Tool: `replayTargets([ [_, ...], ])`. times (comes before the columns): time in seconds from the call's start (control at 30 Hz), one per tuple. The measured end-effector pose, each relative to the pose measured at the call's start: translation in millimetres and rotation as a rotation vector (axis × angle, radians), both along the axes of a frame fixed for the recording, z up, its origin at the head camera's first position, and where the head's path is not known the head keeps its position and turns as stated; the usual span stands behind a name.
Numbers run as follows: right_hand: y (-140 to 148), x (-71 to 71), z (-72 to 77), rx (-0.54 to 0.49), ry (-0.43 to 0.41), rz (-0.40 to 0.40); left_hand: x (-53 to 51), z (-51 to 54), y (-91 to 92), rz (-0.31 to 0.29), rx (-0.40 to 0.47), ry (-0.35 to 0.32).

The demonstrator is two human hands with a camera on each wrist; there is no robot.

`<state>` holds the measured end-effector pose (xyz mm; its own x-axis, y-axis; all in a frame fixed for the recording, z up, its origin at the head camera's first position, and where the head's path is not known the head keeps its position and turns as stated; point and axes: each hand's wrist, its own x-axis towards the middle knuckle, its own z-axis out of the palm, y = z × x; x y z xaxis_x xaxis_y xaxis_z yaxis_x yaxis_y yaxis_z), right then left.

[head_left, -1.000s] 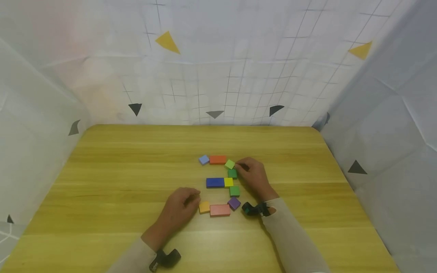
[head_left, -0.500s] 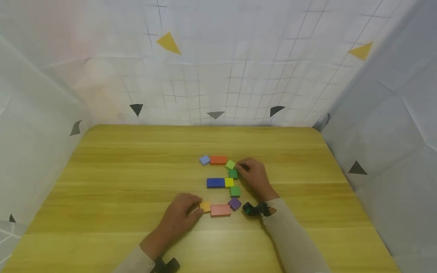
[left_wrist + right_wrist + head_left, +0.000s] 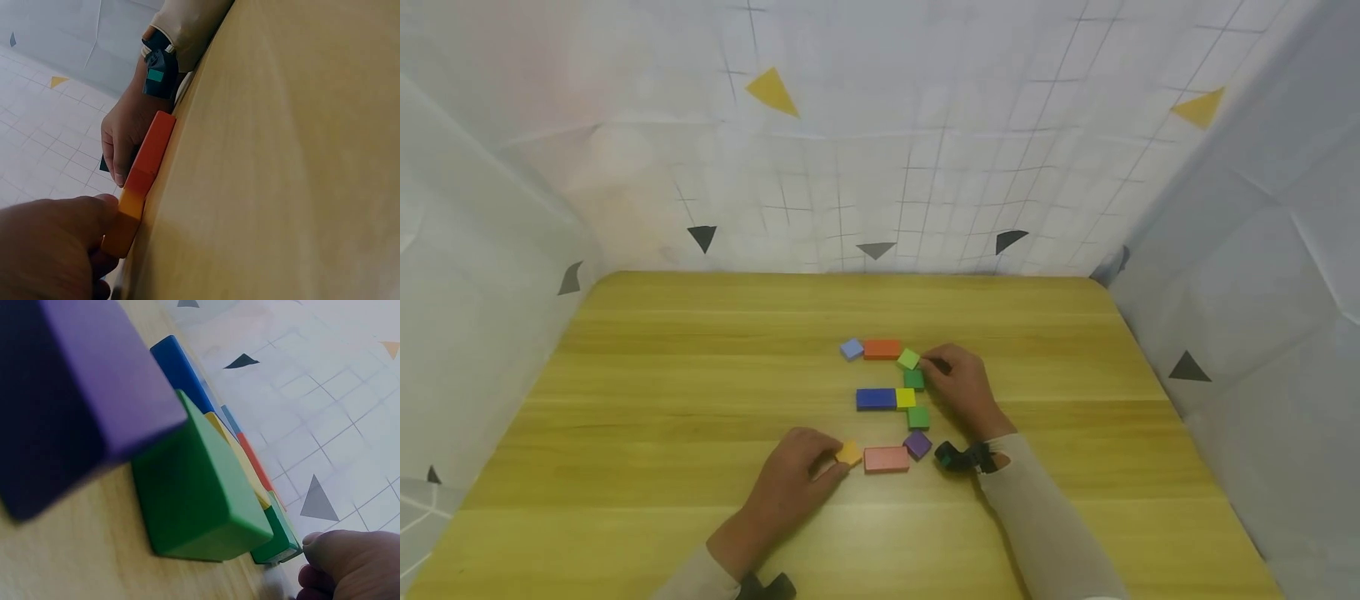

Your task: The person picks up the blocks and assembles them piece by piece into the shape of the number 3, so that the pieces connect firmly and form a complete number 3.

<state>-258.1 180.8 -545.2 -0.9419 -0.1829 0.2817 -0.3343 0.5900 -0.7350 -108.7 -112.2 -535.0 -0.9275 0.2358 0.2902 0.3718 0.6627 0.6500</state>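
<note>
In the head view, my left hand (image 3: 792, 477) pinches a small orange block (image 3: 850, 454) between thumb and fingers. The block sits turned at an angle, just left of a longer pink block (image 3: 886, 460). My right hand (image 3: 961, 383) rests on the table, fingers loosely bent, fingertips beside a light green block (image 3: 908, 359); contact is hard to judge. Below that are a dark green block (image 3: 913, 379), a yellow block (image 3: 906, 398), a green block (image 3: 918, 418) and a purple block (image 3: 917, 445). The right wrist view shows the thumb (image 3: 331, 550) near the green block's end.
A long blue block (image 3: 876, 400) adjoins the yellow one on its left. At the top of the arrangement lie a red-orange block (image 3: 882, 349) and a light blue block (image 3: 852, 349). Pale sheets (image 3: 880, 125) stand behind and beside the wooden table (image 3: 700, 367).
My left hand has moved onto the orange block and taken it between thumb and fingers. The block has turned and shifted slightly left of the pink one. My right hand has stayed put.
</note>
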Motion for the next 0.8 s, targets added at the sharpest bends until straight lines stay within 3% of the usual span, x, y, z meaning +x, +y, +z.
replayTargets([
  [0.27, -0.5, 0.8, -2.1, 0.009, -0.012, -0.009, 1.0, 1.0, 0.2, 0.019, 0.005, -0.006],
  [0.53, -0.1, 1.3, -0.6, -0.017, -0.033, -0.002, -0.3, -1.6, -0.1, 0.0, 0.013, 0.041],
  [0.8, -0.1, 1.5, 0.8, -0.007, -0.051, -0.02, -0.4, 0.0, 0.4, -0.004, 0.012, 0.021],
])
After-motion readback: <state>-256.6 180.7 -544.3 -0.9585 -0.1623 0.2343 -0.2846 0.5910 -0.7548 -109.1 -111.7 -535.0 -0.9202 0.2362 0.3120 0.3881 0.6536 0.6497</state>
